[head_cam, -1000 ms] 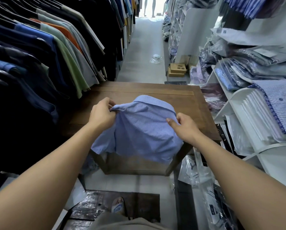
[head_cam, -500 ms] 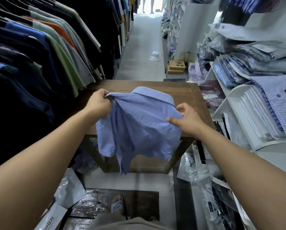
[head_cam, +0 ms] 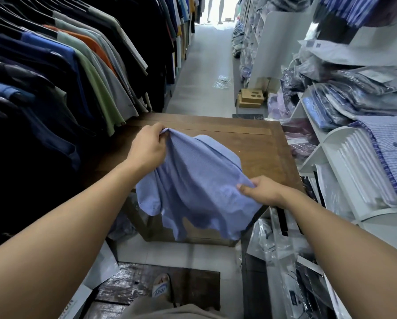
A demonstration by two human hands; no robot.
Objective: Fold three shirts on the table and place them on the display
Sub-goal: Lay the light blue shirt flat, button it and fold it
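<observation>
light blue shirt (head_cam: 199, 180) lifted over wooden table (head_cam: 257, 146), left hand (head_cam: 146, 149) pinching its top, right hand (head_cam: 260, 189) pinching its edge

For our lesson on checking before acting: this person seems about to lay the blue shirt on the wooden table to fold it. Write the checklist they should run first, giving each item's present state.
1. Left hand grips the blue shirt: ok, it pinches the upper edge.
2. Right hand grips it: ok, it pinches the lower side.
3. Bare wood on the table to lay it on: ok.
4. Shirt spread flat: not ok, it is bunched and hangs past the near edge.
5. Buttons fastened: cannot tell.
6. Free place on the white shelf: cannot tell.
</observation>
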